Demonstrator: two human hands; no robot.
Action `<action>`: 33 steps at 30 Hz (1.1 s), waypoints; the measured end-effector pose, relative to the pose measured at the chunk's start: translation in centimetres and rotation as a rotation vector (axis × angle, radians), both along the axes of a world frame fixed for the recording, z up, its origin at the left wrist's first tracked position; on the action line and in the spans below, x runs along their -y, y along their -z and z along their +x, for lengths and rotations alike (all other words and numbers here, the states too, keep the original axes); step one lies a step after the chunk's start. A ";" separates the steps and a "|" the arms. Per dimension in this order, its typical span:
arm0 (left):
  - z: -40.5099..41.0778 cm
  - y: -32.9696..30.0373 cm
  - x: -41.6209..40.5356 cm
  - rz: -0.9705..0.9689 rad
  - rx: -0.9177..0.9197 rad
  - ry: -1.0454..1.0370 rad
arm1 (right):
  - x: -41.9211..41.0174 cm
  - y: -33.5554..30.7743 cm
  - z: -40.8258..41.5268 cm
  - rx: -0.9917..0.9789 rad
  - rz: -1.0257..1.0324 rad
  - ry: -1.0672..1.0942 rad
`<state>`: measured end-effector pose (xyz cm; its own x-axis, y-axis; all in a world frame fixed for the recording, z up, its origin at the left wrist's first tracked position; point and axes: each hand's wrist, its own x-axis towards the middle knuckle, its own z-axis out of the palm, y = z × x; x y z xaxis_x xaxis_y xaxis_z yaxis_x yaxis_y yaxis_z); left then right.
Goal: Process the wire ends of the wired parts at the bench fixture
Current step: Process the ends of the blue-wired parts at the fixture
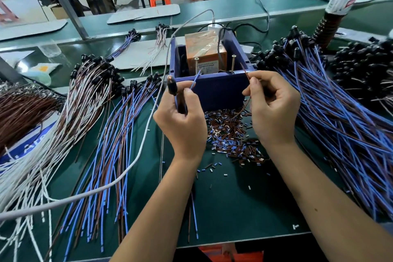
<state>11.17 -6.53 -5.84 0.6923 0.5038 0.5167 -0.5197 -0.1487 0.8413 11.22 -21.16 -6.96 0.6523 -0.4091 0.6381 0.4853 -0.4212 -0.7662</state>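
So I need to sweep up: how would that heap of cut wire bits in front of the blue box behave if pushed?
The wire bits look tiny and loose, so probably light and quick to scatter. Strays already dot the green mat. Being short tubes, some may roll.

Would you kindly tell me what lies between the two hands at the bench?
In the head view, the blue box fixture's front wall sits between the left hand and right hand, with the pile of cut insulation bits below it.
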 end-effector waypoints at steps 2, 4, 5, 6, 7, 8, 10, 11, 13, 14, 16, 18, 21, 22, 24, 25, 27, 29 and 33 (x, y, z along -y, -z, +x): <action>-0.4 -0.9 1.8 -0.040 -0.053 0.124 | 0.4 -0.3 -0.4 -0.017 0.002 0.046; -0.6 -2.2 3.9 -0.006 -0.112 0.249 | 1.4 -0.8 -1.1 -0.036 0.010 0.121; -0.5 -3.0 4.9 0.025 -0.143 0.300 | 2.1 -1.1 -1.4 -0.044 0.011 0.166; -0.3 -3.8 6.0 0.048 -0.179 0.352 | 3.2 -1.6 -1.9 -0.057 0.002 0.210; 0.0 -4.6 7.0 0.066 -0.216 0.401 | 4.2 -2.0 -2.3 -0.080 -0.018 0.241; 0.3 -5.3 8.1 0.094 -0.252 0.448 | 5.5 -2.5 -2.7 -0.111 -0.041 0.265; 1.1 -6.4 10.1 0.206 -0.317 0.510 | 7.7 -3.3 -3.5 -0.172 -0.061 0.333; 1.3 -6.8 11.2 0.271 -0.343 0.535 | 8.8 -3.7 -4.0 -0.184 -0.060 0.396; 1.3 -7.1 13.3 0.363 -0.385 0.575 | 10.4 -4.4 -5.1 -0.157 -0.100 0.533; 1.1 -7.2 14.2 0.381 -0.407 0.587 | 11.0 -4.6 -5.6 -0.122 -0.178 0.580; 0.6 -7.6 16.0 0.328 -0.439 0.623 | 11.7 -5.0 -6.6 -0.071 -0.378 0.517; 0.5 -8.4 17.3 0.089 -0.488 0.724 | 11.6 -5.6 -7.2 -0.149 -0.405 0.286; 0.8 -10.3 18.9 -0.339 -0.614 0.913 | 11.6 -6.3 -8.0 -0.268 -0.349 0.146; 1.1 -11.1 19.2 -0.463 -0.615 0.975 | 11.8 -6.7 -8.2 -0.267 -0.319 0.116; 1.6 -12.6 19.6 -0.664 -0.572 1.086 | 12.6 -7.8 -8.7 -0.280 -0.214 0.018; 2.0 -13.3 19.8 -0.746 -0.556 1.134 | 13.1 -8.5 -9.0 -0.298 -0.190 -0.014; 2.6 -14.4 19.9 -0.828 -0.545 1.178 | 14.2 -10.0 -9.8 -0.311 -0.243 0.025; 3.4 -15.1 19.9 -0.710 -0.544 1.096 | 15.6 -11.6 -10.7 -0.262 -0.301 0.152; 5.6 -14.4 19.8 -0.188 -0.463 0.747 | 16.7 -12.6 -11.6 -0.345 -0.409 0.326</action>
<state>16.75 -26.36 8.59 0.9918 -0.1131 0.0588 -0.0285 0.2530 0.9670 -0.37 -37.85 5.62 0.7313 -0.3888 0.5604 0.0362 -0.7983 -0.6012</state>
